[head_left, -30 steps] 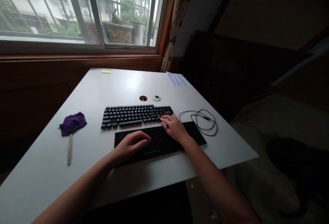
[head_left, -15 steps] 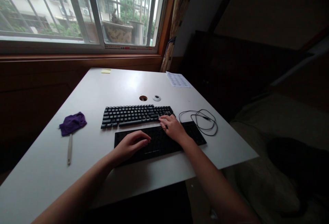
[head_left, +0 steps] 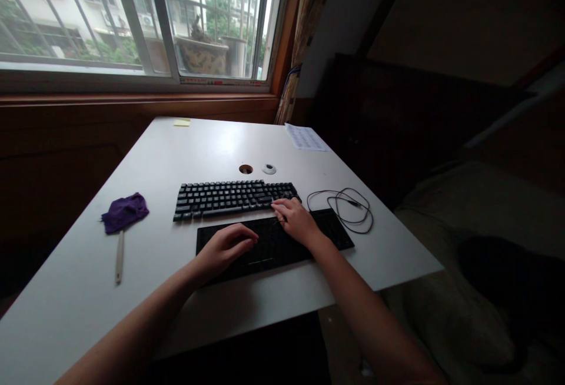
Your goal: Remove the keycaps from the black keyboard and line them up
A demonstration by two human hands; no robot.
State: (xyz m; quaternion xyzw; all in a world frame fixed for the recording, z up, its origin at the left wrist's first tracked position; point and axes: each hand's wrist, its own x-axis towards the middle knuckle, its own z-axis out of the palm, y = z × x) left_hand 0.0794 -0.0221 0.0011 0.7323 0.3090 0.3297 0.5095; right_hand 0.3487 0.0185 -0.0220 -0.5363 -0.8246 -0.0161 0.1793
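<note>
Black keycaps (head_left: pixel 225 196) lie in keyboard rows on the white desk, with a few in the bottom left row standing slightly apart. Nearer to me sits a flat black keyboard base (head_left: pixel 282 249), tilted a little across the desk. My left hand (head_left: pixel 223 246) rests over the base's left part; its fingers are curved, with a gap to the thumb and nothing visible between them. My right hand (head_left: pixel 295 219) reaches over the base to the lower right keycaps, fingertips drawn together at their edge. What those fingertips pinch, if anything, is too small to make out.
A thin black cable (head_left: pixel 353 208) lies coiled right of the base. On the left is a purple cloth duster (head_left: pixel 126 211) with a pale handle. Printed paper (head_left: pixel 306 138), a yellow note (head_left: pixel 182 122), a round hole (head_left: pixel 246 169) and its white cover (head_left: pixel 269 169) are farther back.
My right fingertips have shifted slightly left and drawn closer together at the keycaps' edge. My left hand has barely moved; the keycaps and base look the same.
</note>
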